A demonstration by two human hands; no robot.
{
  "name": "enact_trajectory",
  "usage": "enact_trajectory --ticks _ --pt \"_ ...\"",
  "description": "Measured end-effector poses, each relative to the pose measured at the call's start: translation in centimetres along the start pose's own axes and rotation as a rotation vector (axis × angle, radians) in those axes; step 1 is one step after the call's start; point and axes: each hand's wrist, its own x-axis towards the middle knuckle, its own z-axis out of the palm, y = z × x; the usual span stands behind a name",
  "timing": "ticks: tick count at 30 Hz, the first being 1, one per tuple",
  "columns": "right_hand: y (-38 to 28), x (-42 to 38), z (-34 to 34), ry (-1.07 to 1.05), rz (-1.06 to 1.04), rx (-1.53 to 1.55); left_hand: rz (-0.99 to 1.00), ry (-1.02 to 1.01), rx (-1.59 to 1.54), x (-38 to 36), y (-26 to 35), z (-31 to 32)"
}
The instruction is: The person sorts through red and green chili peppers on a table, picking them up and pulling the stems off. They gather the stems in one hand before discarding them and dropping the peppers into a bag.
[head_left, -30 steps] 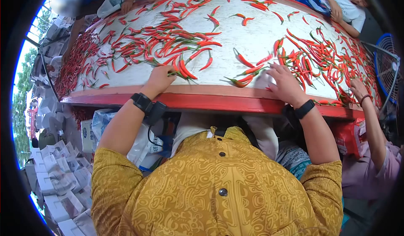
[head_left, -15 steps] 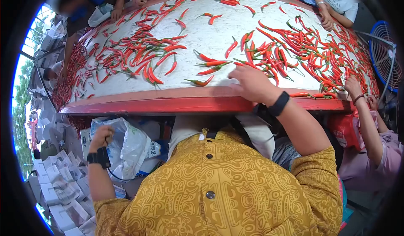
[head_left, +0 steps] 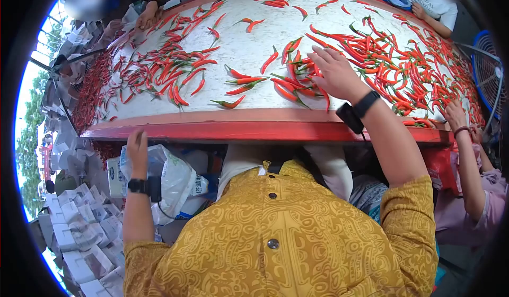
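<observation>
Red chili peppers (head_left: pixel 246 80) with green stems lie scattered over a pale table surface (head_left: pixel 238 42). My right hand (head_left: pixel 342 74) lies palm down over a cluster of them right of the middle, its fingers stretched out and covering some peppers. My left hand (head_left: pixel 138 148) is raised by the front edge of the table, left of the middle. Its fingers look closed, and whatever they hold, if anything, cannot be made out. Dark bands sit on both my wrists.
A red rim (head_left: pixel 238 131) edges the table's near side. White plastic bags (head_left: pixel 169 172) hang below it. At right, a co-worker's hand (head_left: pixel 454 114) touches peppers; other people's hands (head_left: pixel 146 19) are at the far side. A blue fan (head_left: pixel 488 74) stands at right.
My right hand has moved up and right, from the near edge onto the pepper cluster. My left hand has risen towards the table edge. The whole view has shifted slightly.
</observation>
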Motion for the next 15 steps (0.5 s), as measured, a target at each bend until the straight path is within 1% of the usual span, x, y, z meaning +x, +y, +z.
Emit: enact_trajectory --ticks 2,3,4,5,7,8,9,10,11,12,14,15 --pt "1.6 0.4 2.1 -0.508 0.188 0.121 0.266 -0.004 -0.080 2.4 7.8 3.6" --pt "0.1 -0.2 1.0 -0.506 0.199 0.000 0.269 -0.091 -0.207 3.0 11.8 5.5" --pt "0.1 -0.3 0.2 -0.570 0.181 0.031 0.273 -0.180 -0.336 3.4 15.9 7.5" --pt "0.3 -0.4 -0.5 -0.637 0.162 0.061 0.447 -0.196 -0.329 3.9 19.2 9.4" --pt "0.7 -2.4 -1.6 -0.598 0.167 0.066 0.507 -0.334 -0.370 4.1 25.4 13.0" --pt "1.0 -3.4 -2.5 -0.454 0.148 0.068 0.555 -0.380 -0.356 4.3 27.4 15.5" --pt "1.2 -4.3 -3.3 -0.309 0.127 0.070 0.602 -0.425 -0.342 4.7 28.9 18.1" --pt "1.2 -5.3 -4.3 -0.203 0.137 0.137 0.659 -0.466 -0.313 5.0 30.2 20.7" --pt "0.9 -6.1 -5.8 -0.158 0.140 0.169 0.715 -0.504 -0.283 5.3 31.0 23.1" --pt "0.9 -7.3 -6.6 -0.147 0.142 0.169 0.717 -0.502 -0.286 5.6 31.0 25.4" --pt "1.0 -9.9 -7.7 -0.136 0.157 0.170 0.727 -0.443 0.169 6.0 31.3 29.1" --pt "1.3 -11.2 -8.0 -0.144 0.162 0.177 0.733 -0.444 0.168 6.6 31.9 29.7"
